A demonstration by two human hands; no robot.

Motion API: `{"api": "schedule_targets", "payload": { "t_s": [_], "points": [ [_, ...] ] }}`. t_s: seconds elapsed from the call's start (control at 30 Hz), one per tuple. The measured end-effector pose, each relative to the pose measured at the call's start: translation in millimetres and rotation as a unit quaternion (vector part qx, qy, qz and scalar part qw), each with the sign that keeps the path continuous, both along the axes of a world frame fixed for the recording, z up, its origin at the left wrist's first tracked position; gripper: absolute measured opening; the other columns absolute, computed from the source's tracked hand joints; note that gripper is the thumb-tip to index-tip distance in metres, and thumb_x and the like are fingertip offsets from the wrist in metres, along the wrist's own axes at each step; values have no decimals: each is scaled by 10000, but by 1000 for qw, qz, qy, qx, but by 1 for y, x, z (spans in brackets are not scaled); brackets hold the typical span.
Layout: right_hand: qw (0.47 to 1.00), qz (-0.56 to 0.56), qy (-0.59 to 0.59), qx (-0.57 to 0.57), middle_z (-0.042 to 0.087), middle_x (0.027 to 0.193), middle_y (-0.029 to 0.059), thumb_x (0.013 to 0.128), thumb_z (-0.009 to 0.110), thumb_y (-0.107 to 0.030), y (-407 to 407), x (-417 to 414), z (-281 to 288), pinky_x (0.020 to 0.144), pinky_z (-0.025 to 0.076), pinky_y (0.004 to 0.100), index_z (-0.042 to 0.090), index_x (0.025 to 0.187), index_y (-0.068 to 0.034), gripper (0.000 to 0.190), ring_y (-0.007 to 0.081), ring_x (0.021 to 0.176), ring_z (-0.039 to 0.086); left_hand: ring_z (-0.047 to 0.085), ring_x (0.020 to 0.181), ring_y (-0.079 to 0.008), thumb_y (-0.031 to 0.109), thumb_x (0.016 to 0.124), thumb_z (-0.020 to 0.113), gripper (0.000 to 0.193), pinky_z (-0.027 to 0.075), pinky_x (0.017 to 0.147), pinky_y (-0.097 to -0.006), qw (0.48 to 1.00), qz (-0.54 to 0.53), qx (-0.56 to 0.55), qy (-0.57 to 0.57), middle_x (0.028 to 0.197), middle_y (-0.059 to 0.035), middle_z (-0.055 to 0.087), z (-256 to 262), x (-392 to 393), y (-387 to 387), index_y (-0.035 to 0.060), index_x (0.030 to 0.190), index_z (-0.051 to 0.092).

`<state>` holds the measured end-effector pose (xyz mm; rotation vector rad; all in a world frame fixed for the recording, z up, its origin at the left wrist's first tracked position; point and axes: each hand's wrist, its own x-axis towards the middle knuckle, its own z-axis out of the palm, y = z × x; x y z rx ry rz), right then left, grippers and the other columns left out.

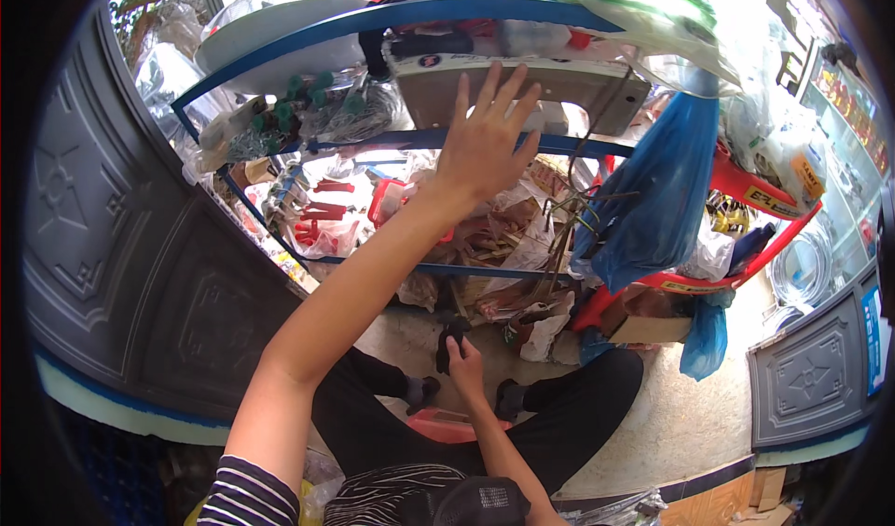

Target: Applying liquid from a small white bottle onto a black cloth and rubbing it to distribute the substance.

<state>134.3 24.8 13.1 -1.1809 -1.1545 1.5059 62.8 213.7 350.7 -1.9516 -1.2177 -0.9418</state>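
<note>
My left hand (487, 141) reaches up with its fingers spread and nothing in it, over the upper blue shelf rail (412, 139); a brown and white box (447, 99) lies on the shelf just behind the fingers. Lower down, between my knees, my right hand (465, 365) is closed on a small black object (453, 337), whose kind I cannot tell. Under my right forearm a translucent red plastic container (444, 424) sits on the floor. To the left of my left hand, green-capped items (283, 111) in clear plastic lie on the shelf.
A blue plastic bag (654, 197) hangs at the shelf's right end, by tangled stems or wires (577, 204). Beyond it stands a red rack (762, 260) with bags. Red-handled items (325, 211) and wooden sticks (514, 253) fill the lower shelf. Grey panelled doors (804, 379) flank both sides.
</note>
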Motion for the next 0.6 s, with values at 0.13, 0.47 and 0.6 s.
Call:
{"api": "schedule_targets", "payload": {
  "t_s": [0.13,0.47,0.6],
  "points": [
    [1000,-22,15,-13,669,889,39,1051,557,-319,7,2,1,760,465,309,663,1076,40,375,132,829,567,493,1331,-421,230,939,625,467,413,1108,-499,978,-91,-119,-142,1392,-221,524,-38,-9,-41,48,1364,561],
    [928,85,344,-116,567,1323,87,1113,361,-444,6,5,24,1080,419,383,475,1408,-48,507,235,1247,545,631,1063,-299,207,922,727,552,516,913,-395,766,-20,-436,-472,1222,-164,576,-253,-37,-216,56,1407,508],
    [942,94,296,-127,563,1349,93,1113,353,-454,11,-3,7,1077,419,373,487,1405,-46,519,225,1260,542,646,983,-299,143,904,723,402,517,867,-385,792,-3,-437,-427,1115,-161,614,-267,-48,-218,15,1265,602]
  ]
}}
